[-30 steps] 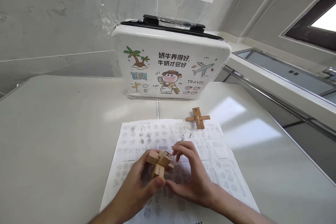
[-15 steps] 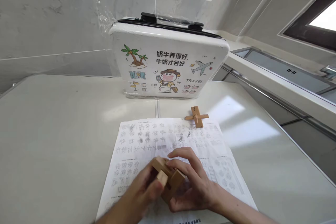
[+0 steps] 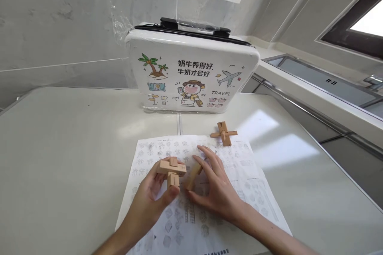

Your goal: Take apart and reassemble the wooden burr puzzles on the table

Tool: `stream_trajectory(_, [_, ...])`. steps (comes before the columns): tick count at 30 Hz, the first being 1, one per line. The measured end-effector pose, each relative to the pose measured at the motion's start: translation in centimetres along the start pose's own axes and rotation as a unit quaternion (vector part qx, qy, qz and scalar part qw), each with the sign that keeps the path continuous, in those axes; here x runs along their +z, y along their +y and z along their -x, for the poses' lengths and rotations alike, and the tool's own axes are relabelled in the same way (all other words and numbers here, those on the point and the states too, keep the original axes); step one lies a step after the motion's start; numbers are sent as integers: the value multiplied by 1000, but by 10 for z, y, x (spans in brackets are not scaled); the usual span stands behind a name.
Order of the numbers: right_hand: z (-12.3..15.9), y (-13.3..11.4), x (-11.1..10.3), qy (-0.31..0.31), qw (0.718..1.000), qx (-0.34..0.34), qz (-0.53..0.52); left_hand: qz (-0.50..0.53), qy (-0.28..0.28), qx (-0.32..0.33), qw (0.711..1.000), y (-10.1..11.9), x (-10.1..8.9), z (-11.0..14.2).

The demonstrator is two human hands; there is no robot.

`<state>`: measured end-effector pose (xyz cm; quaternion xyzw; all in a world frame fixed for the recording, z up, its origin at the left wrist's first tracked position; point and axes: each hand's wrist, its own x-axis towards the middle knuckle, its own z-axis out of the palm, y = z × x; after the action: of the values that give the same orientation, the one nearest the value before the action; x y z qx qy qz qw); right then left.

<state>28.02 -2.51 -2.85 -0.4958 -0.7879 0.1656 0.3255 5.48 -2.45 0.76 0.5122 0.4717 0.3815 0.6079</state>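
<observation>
Several interlocked wooden puzzle pieces point(image 3: 172, 168) sit in the grip of my left hand point(image 3: 151, 189), its thumb against the lower end. Just to the right, my right hand point(image 3: 220, 189) pinches a single wooden puzzle piece point(image 3: 194, 176) between thumb and fingers, tilted and slightly blurred. A narrow gap parts the two. Beneath both hands lies a white instruction sheet point(image 3: 167, 227) printed with small diagrams. At the sheet's top right edge rests a cross-shaped wooden puzzle point(image 3: 224, 133) with a dark mark on one arm, touched by neither hand.
A white cartoon-printed case point(image 3: 194, 75) with a black handle, wrapped in clear plastic, stands at the back of the pale table point(image 3: 66, 159) against the grey wall. On the right, beyond the table, is a counter with a sink point(image 3: 323, 79).
Both hands were together on one wooden assembly. Now they are apart, the left holding the joined pieces higher up, the right holding one piece away from it. The cross-shaped puzzle stayed put.
</observation>
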Motion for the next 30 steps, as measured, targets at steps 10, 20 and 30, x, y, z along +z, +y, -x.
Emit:
stream_trajectory(10, [0,2,-2,-36,999,-2,5,-108,-28,36,993,-7,2,7])
stream_trajectory(20, [-6,-9,-19,6,987,-57,-150,-71,-88,42,993,1,3,4])
stream_trajectory(30, [-11,-10,-28,-1,948,37,-315,-188,4,46,981,4,-2,0])
